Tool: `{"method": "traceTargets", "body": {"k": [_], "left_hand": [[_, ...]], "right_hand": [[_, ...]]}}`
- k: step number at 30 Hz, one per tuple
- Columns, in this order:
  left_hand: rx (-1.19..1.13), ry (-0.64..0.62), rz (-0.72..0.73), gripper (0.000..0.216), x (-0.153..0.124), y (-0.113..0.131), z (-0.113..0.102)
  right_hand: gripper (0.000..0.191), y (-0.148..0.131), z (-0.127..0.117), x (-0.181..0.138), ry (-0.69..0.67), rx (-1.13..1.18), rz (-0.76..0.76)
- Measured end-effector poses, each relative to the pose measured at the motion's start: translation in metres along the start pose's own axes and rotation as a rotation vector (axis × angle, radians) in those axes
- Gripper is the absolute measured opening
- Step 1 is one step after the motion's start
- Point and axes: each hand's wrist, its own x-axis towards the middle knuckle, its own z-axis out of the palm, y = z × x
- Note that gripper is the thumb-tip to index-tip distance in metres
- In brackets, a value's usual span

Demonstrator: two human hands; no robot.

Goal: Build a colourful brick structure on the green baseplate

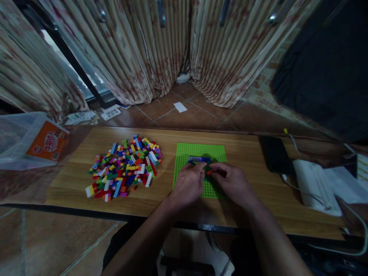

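A bright green studded baseplate point(181, 153) lies on the table in front of me, under both hands. Blue and purple bricks point(199, 158) form a row on its middle part. My left hand point(190, 179) rests over the plate with its fingers closed, just below that row; what the fingertips hold, if anything, is hidden. From the right, my right hand point(231, 180) pinches a small red-orange brick point(209, 173) between thumb and fingers. A dark green brick point(207, 167) shows right beside it, between the two hands. Whether the bricks touch cannot be made out.
A heap of loose coloured bricks point(126, 168) covers the table's left part. On the right lie a black phone point(275, 154), a white device point(314, 188) with cables and some paper point(349, 184). A clear plastic bin point(20, 134) stands left of the wooden table point(161, 207).
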Motion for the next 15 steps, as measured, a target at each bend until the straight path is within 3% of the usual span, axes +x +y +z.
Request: {"method": "traceTargets", "body": {"k": [7,15], "left_hand": [[-0.003,-0.01,0.028,0.037,0.0011,0.0004,0.0045],[-0.082,-0.004,-0.031,0.039,0.0016,0.005,0.0025]], "right_hand": [[0.013,-0.0042,-0.0016,0.0026,-0.019,-0.073,0.056],[0.017,-0.0063,-0.0008,0.005,0.004,-0.097,0.061]]}}
